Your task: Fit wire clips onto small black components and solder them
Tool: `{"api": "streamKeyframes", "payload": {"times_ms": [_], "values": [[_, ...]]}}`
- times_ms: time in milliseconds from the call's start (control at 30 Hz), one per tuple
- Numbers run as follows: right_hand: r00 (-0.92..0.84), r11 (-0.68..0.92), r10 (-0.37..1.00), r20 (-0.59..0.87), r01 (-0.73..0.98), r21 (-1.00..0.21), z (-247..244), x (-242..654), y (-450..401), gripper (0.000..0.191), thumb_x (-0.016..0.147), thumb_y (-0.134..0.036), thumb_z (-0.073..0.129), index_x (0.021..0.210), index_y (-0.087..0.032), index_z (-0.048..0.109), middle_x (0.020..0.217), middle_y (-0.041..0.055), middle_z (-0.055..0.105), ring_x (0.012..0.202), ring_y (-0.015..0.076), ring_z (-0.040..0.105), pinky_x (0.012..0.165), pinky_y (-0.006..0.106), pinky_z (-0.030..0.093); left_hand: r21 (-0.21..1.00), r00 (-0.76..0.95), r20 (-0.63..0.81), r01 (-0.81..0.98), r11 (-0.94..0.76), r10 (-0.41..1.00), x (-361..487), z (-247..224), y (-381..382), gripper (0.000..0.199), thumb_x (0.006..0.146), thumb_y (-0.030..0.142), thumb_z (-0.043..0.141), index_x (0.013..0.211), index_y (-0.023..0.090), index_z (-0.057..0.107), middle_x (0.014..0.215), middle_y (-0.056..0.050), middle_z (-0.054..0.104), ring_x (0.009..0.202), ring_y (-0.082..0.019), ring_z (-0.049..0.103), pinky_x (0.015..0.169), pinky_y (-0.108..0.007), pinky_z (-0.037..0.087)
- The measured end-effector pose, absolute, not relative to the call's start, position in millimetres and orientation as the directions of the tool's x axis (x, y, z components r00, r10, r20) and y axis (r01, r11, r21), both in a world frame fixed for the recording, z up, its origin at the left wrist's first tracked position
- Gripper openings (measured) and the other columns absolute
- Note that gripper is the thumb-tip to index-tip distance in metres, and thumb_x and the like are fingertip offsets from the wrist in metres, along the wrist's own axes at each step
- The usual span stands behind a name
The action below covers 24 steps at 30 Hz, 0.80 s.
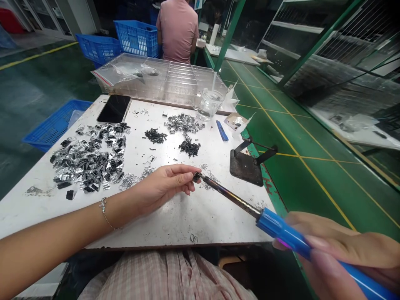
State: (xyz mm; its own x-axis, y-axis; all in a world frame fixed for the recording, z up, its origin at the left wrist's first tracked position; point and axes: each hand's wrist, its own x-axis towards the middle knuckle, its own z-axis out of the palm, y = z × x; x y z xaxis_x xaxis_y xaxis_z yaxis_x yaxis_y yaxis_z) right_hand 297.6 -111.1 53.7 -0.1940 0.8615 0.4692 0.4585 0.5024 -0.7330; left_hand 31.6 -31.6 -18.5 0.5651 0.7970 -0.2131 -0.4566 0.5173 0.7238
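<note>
Between thumb and forefinger, my left hand (pixel 167 183) pinches a small black part (pixel 196 177) above the white table (pixel 168 225). My right hand (pixel 340 254) is wrapped round the blue handle of a soldering iron (pixel 275 225). The iron's tip meets or nearly meets the black part; fingers hide the exact contact. Left of my left hand spreads a large pile of black-and-silver parts (pixel 90 158). Beyond it sit small heaps of black pieces (pixel 189 148) and silver metal pieces (pixel 184 123). Thin wire bits (pixel 208 179) lie behind the iron's tip.
A black metal stand (pixel 246 166) is at the table's right edge. Farther back are a glass mug (pixel 209 104), a blue tool (pixel 222 130), a white-tipped bottle (pixel 240 130) and a phone (pixel 114 109). Blue crates (pixel 137 39) and a seated person (pixel 178 31) are beyond the table.
</note>
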Motion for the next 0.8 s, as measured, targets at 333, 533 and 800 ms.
{"api": "streamKeyframes", "payload": {"times_ms": [333, 533, 800], "values": [[-0.129, 0.487, 0.872, 0.473, 0.326, -0.81, 52.9, 284.0, -119.2, 0.027, 0.074, 0.0, 0.057, 0.085, -0.022, 0.067, 0.064, 0.001, 0.06, 0.055, 0.0184, 0.061, 0.051, 0.032, 0.051, 0.731, 0.56, -0.23, -0.441, 0.521, 0.796, 33.4, -20.7, -31.1, 0.02, 0.08, 0.024, 0.073, 0.098, 0.016, 0.071, 0.08, -0.005, 0.065, 0.073, -0.01, 0.058, 0.072, -0.021, 0.046], [-0.102, 0.502, 0.855, 0.508, 0.41, -0.762, 52.6, 286.6, -120.7, 0.027, 0.072, -0.003, 0.059, 0.086, -0.024, 0.067, 0.065, 0.0012, 0.06, 0.06, 0.0209, 0.064, 0.056, 0.034, 0.053, 0.73, 0.556, -0.248, -0.431, 0.531, 0.793, 33.8, -21.4, -32.5, 0.022, 0.079, 0.025, 0.073, 0.099, 0.015, 0.071, 0.079, -0.006, 0.064, 0.073, -0.01, 0.058, 0.071, -0.021, 0.046], [-0.226, 0.56, 0.824, 0.52, 0.465, -0.686, 55.6, 292.3, -119.2, 0.031, 0.068, -0.001, 0.057, 0.086, -0.024, 0.067, 0.064, 0.0013, 0.061, 0.055, 0.0185, 0.062, 0.05, 0.03, 0.054, 0.727, 0.56, -0.233, -0.443, 0.525, 0.795, 33.9, -20.7, -31.8, 0.02, 0.08, 0.024, 0.072, 0.098, 0.015, 0.071, 0.081, -0.005, 0.064, 0.073, -0.01, 0.058, 0.071, -0.023, 0.046]]}}
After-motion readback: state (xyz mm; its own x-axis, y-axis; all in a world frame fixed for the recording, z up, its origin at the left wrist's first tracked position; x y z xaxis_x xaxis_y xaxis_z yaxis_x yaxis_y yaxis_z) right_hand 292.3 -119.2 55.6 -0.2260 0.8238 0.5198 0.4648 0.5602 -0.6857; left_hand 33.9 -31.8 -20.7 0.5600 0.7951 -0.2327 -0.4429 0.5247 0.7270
